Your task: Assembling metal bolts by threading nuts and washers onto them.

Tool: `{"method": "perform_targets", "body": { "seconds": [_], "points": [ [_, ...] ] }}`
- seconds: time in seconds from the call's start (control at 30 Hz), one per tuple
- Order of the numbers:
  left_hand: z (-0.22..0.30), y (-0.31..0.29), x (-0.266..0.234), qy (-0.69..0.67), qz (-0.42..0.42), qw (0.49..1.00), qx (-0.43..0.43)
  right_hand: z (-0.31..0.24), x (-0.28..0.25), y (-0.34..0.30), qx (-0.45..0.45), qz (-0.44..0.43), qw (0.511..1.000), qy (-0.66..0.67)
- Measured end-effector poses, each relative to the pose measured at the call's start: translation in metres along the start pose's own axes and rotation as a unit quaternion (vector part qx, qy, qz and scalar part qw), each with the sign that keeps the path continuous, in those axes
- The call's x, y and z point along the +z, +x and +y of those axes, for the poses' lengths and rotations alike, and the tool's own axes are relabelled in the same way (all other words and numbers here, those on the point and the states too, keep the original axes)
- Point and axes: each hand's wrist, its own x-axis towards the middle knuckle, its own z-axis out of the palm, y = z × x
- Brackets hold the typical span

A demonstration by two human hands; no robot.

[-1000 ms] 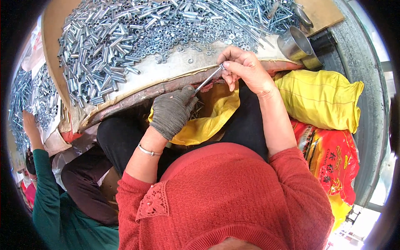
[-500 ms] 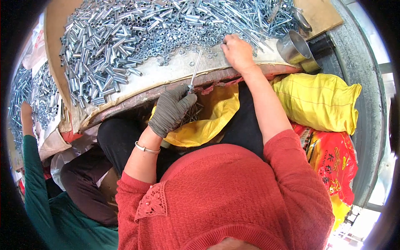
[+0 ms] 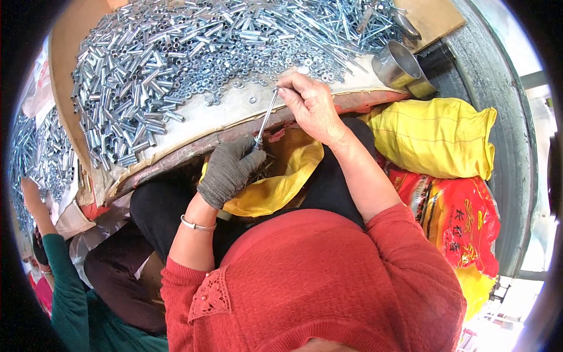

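Note:
My left hand, in a grey knit glove, is closed around the lower end of a thin, shiny long bolt that points up and slightly right. My bare right hand pinches at the bolt's upper tip, thumb against forefinger; whatever small piece is between them is hidden. Beyond both hands, small nuts and washers lie loose on the cloth-covered work surface. Below my left hand, an open yellow bag between my legs holds metal pieces, partly covered by the glove.
Short metal tubes are heaped at left, long bolts at far right. Metal cups stand at the right edge. A full yellow sack lies on a red printed bag. At left, a co-worker's hand reaches into another heap.
My right hand has come from the washers back left and nearer, onto the bolt's tip. My left hand still grips the bolt, slightly lower. The co-worker's hand has moved nearer.

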Motion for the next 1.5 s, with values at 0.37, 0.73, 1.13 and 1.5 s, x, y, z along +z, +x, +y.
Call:
{"method": "perform_targets", "body": {
  "seconds": [0.37,0.73,1.13,1.5],
  "points": [
    [0.0,-0.004,0.005,0.247,0.147,0.956,0.063,-0.015,-0.011,-0.004,-0.133,-0.001,0.99,-0.056],
    [0.008,-0.005,-0.002,0.111,0.131,0.979,0.11,-0.024,0.031,-0.003,0.108,-0.189,0.936,0.278],
    [0.004,-0.008,-0.036,0.166,0.317,0.927,0.111,-0.056,0.047,0.005,0.045,-0.022,0.909,0.414],
    [0.005,-0.008,-0.004,0.197,0.25,0.942,0.104,-0.052,0.036,0.007,0.085,0.035,0.926,0.366]
  ]
}}
